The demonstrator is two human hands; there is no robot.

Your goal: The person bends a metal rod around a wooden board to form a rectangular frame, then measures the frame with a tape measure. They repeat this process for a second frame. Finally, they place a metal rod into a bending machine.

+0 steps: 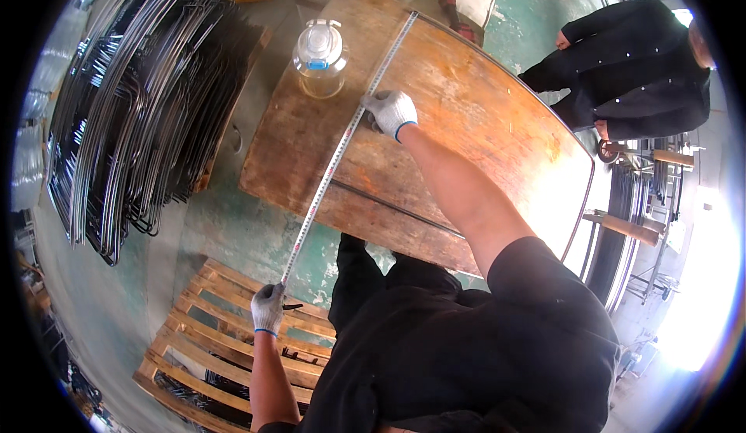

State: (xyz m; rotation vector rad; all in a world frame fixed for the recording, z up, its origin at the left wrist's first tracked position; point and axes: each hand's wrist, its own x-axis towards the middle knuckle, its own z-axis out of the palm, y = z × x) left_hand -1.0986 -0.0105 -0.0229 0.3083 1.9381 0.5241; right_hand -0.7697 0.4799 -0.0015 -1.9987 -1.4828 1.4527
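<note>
A long white tape measure (326, 177) is drawn out across the wooden table (458, 122), from its far edge to past its near left edge. My left hand (268, 307), in a white work glove, is closed round the near end of the tape, above the pallet; a short dark piece sticks out beside the fingers. Farther up, my right hand (392, 114), gloved too, has its fingers pinched on the tape over the tabletop. Left of the tape stands a clear plastic jug (319, 59) with a white lid and a blue catch.
Bent metal tube frames (132, 107) are piled at the left. A slatted wooden pallet (202, 316) lies on the green floor below my left hand. Another person (629, 68) in dark clothes stands at the right, by racks (629, 227). A red and black tool (454, 17) lies beyond the table.
</note>
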